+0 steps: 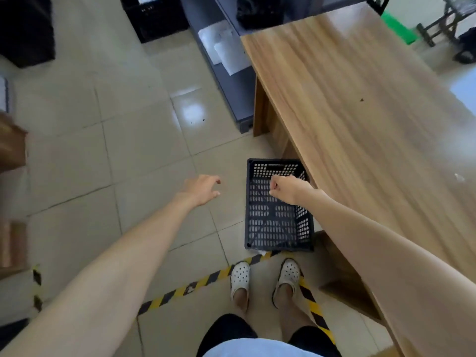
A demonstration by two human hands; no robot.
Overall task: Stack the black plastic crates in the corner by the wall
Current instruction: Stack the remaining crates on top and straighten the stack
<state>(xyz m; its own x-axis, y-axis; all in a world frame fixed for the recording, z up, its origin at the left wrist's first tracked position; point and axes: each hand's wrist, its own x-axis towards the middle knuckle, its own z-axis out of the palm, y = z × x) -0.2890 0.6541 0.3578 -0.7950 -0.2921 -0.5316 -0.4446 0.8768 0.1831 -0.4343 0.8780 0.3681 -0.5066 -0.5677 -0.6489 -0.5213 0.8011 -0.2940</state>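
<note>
Arms: both stretched forward and down from the person's shoulders, bare, toward the floor at 12 o'clock.
Left hand (pixel 202 189): fingers spread and loosely bent, holding nothing, over bare tile at 9 o'clock of the crate.
Right hand (pixel 287 189): above the crate's inside, fingers curled under; whether it grips anything cannot be told.
Crate (pixel 260 229): black, perforated, upright on the floor beside the table (pixel 360 99), just past the striped tape (pixel 206 279) and the person's shoes (pixel 240 279).
Far crates (pixel 154 19): dark, blurred, at 11 o'clock, well apart.
Progress: judged early; this crate is not yet lifted, carrying and stacking remain.
</note>
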